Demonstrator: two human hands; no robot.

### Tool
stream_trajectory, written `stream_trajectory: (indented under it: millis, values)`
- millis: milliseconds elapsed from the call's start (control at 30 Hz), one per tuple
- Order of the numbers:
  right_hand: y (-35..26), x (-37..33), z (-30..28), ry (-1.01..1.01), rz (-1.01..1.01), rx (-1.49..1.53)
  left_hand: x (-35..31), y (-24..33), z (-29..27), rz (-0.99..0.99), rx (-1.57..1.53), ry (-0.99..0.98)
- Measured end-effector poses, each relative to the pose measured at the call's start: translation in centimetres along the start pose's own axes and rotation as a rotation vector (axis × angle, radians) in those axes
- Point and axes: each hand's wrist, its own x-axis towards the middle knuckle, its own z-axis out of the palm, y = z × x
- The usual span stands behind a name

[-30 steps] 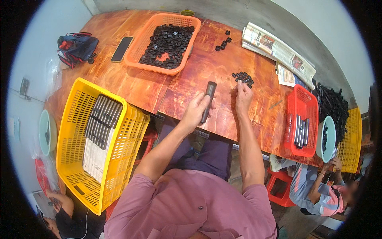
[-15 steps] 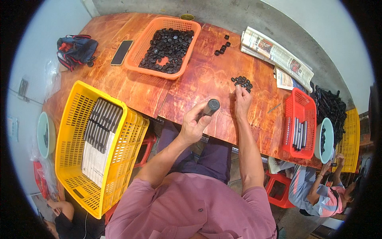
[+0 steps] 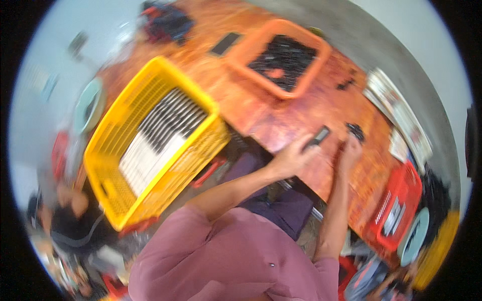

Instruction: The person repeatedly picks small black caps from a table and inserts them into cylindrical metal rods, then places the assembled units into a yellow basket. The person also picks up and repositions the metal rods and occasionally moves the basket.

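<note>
In my left hand (image 3: 296, 154) is a dark cylindrical tube (image 3: 316, 138), fingers wrapped round it and its end pointing up and to the right. My right hand (image 3: 350, 150) reaches to a small heap of black caps (image 3: 355, 131) on the wooden table (image 3: 281, 125). Its fingers look drawn together at the heap's near edge. Motion blur hides what, if anything, they pinch. An orange basket (image 3: 324, 62) beyond my hands holds many more small black pieces.
On the left stands a yellow crate (image 3: 160, 198) with rows of dark tubes (image 3: 173, 120). At the right are a red basket (image 3: 414, 183) with several tubes, a pale green bowl (image 3: 415, 236) and newspapers (image 3: 399, 113). A phone (image 3: 226, 44) lies near the orange basket. Other people sit at both sides.
The whole view has swung and blurred, so the table and baskets appear shifted to the right and tilted. My left hand still has the tube; my right hand is still at the caps.
</note>
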Motion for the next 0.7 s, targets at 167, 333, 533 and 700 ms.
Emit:
stream_trajectory:
  millis: [167, 333, 533, 700]
  values:
    - [0.8, 0.1, -0.1, 0.01, 0.0, 0.089, -5.1, 1.9, -3.8, 0.064, -0.021, 0.086]
    - [1.0, 0.7, -0.2, -0.089, -0.1, -0.027, -11.4, 8.8, -10.8, -0.01, -0.102, 0.254]
    - [1.3, 0.8, -0.9, -0.079, -0.072, -0.071, -14.0, 12.2, -21.8, 0.211, 0.429, 0.66]
    - [1.7, 1.1, -0.6, -0.118, -0.06, -0.057, -14.9, 8.5, -31.3, 0.034, 0.446, 0.712]
